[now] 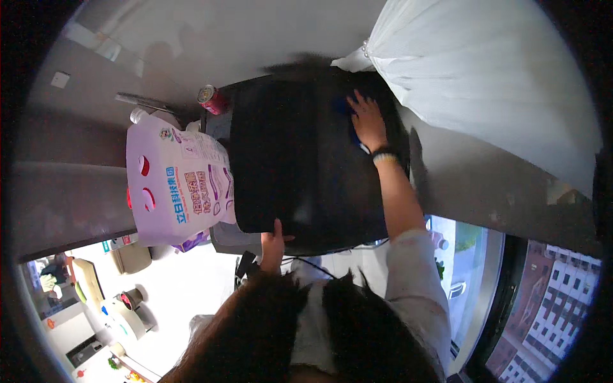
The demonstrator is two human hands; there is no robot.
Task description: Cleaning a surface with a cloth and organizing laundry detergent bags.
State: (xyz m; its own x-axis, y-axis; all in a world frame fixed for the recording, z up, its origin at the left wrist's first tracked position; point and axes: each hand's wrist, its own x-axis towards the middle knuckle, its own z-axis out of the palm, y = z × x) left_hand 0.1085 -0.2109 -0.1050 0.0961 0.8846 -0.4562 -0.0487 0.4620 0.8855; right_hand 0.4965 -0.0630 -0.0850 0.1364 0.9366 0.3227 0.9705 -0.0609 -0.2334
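A dark, flat-topped piece, too dark to name exactly, fills the middle, with a black panel or mat (273, 158) over it. Spread at its right part, my right hand (369, 122) lies on a dark blue cloth-like thing (355, 134), pressed flat rather than gripped as far as I can see. At the near edge is my left hand (274, 249), its thumb and a finger apart at the rim of the black panel; whether it pinches the rim is unclear. Dark bands circle my right wrist.
Left of the panel stand a large lilac detergent refill pouch (158, 191) with a white cap and a red drink can (212, 99). A tied white curtain (469, 76) hangs at upper right. A window (469, 282) is at lower right.
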